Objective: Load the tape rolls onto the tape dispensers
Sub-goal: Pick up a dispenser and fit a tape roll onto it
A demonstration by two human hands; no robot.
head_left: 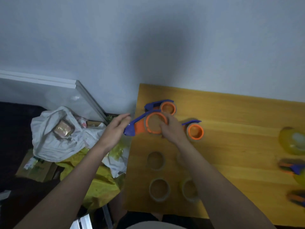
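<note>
A blue and orange tape dispenser with a clear tape roll on its orange hub is held over the far left of the wooden table. My right hand grips the roll and hub. My left hand is at the blue handle end, fingers partly apart. Two more loaded dispensers lie nearby: one behind, one to the right. Several loose clear tape rolls lie nearer me, among them one, another and a third.
More dispensers and a yellowish tape roll sit at the table's right edge. Left of the table, on the floor, are a white bag, yellow bags and cardboard. A wall runs behind.
</note>
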